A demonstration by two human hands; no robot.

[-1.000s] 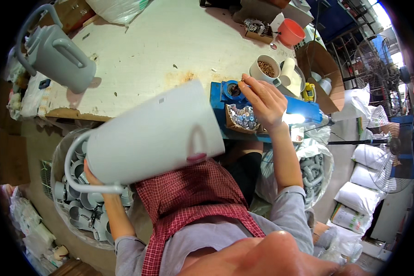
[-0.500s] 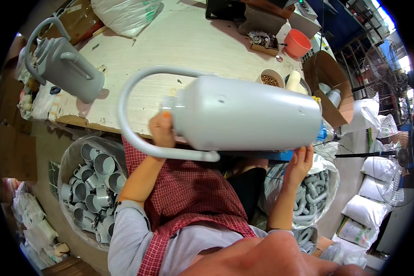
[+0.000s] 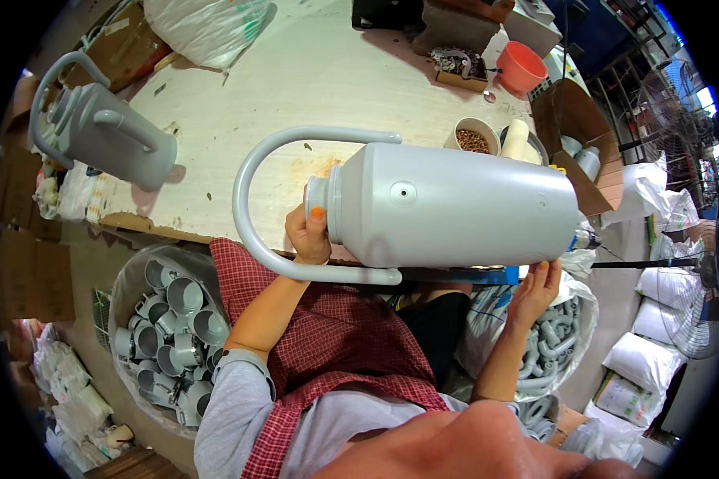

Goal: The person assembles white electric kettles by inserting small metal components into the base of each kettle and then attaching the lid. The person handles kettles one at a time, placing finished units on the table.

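A large grey plastic thermos jug body lies sideways above the table's near edge, its neck to the left and its base to the right. My left hand is closed round the neck, thumb on top. At the base, the fingers of my right hand press against the lower edge. A curved grey carrying handle loops round the neck end, its two ends beside the shoulder. On the upward side of the body shows a round boss with a small dark hole. An electric screwdriver is partly hidden behind the base.
On the white table, another grey jug with handles stands at left. A tub of small brass-coloured screws, a red bowl and a cardboard box sit right. Bags of grey cups and grey handles flank me.
The jug body has turned a little about its length, bringing the holed boss more into view. Jug, handle and both hands now appear slightly further right.
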